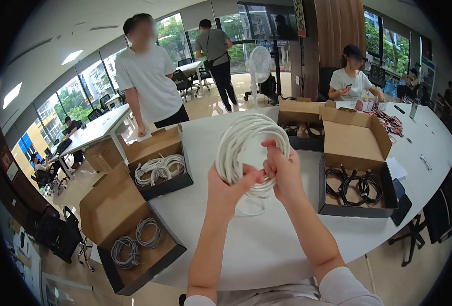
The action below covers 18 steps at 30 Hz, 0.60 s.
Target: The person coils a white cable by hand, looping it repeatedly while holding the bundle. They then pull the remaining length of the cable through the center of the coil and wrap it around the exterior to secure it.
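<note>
A thick coil of white cable [251,126] is held up over the table between both hands. My left hand [231,186] grips its lower left side, the thumb lying across the strands. On the right side, my right hand [282,171] is closed around the loops with its fingers curled in. A loose strand hangs below the coil near the tabletop. Left of my hands, an open box with white cables [159,171] stands on the table, and nearer me is a box with two grey cable coils [129,252]. To the right, another open box holds black cables [356,186].
Behind the coil stands a further box with dark cables [301,127]. At the far right of the white table [236,255] lie red and black items [384,122], beside a seated person [351,79]. Another person [152,76] stands across the table, near a white fan [260,64].
</note>
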Tool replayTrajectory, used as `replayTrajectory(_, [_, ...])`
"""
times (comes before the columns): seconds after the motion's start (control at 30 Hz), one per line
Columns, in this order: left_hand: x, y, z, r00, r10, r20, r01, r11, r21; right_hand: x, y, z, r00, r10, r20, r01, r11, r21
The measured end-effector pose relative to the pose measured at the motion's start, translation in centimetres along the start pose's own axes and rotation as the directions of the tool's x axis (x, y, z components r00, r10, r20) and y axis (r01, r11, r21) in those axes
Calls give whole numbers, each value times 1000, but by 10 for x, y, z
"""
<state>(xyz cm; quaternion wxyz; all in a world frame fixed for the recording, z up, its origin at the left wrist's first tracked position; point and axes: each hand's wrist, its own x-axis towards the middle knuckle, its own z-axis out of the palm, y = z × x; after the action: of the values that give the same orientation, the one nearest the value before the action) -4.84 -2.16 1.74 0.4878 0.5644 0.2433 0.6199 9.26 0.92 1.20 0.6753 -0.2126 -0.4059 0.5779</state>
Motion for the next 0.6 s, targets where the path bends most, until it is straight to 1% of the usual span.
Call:
replayTrajectory(0.03, [2,-4,-2,999,-14,-48,13,1000,-15,-1,0,3,999,-33,-16,33,999,-23])
replayTrajectory(0.07, [3,-7,-2,995,-23,-94,21,999,-29,-2,3,3,999,-35,-33,33,998,-61])
replayTrajectory(0.1, [4,-6,6,984,-48,-169,20,986,-164,-1,5,3,998,-41,-47,36,995,-97])
replayTrajectory(0.2, [6,-7,3,980,-142,-137,68,896,-438,-1,4,3,997,-33,-72,21,987,-160])
replayTrajectory(0.3, [12,-1,8,955,-194,-225,97,920,-379,1,3,5,999,-6,-34,0,987,-159])
replayTrajectory(0.4, [24,-3,-1,975,-147,-167,79,929,-360,11,0,5,1000,-4,17,7,988,-157])
replayTrajectory(0.43, [29,-1,-1,973,-138,-184,61,926,-373,15,1,5,998,-15,54,23,988,-152])
replayTrajectory(0.53, [41,-4,-11,971,-95,-221,-4,912,-410,33,6,15,997,-14,79,22,995,-96])
replayTrajectory(0.6, [50,-11,-22,963,-100,-250,-19,900,-435,43,12,23,995,44,89,-41,999,-29])
